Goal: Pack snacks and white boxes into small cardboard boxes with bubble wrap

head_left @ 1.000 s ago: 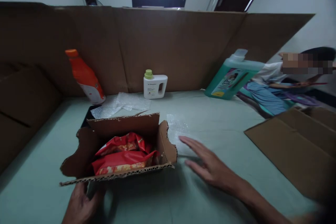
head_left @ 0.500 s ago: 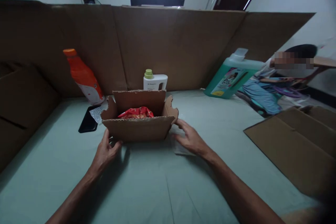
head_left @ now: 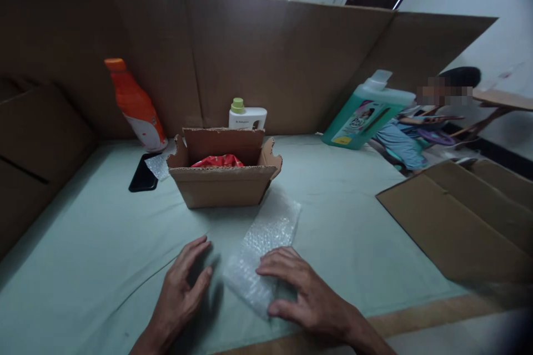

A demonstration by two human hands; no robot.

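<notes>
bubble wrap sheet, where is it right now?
Head view, low centre: the bubble wrap sheet lies flat on the green cloth, in front of the cardboard box, under the right hand, with the left hand just beside it.

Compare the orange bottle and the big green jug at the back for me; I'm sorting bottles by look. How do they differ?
The orange plastic bottle is slim with an orange cap; the green translucent jug is broader, with a pale cap and a handle. The orange bottle stands at the left of the cardboard wall, the green jug at the right. Both lean against that wall on the pale green sheet.
</notes>
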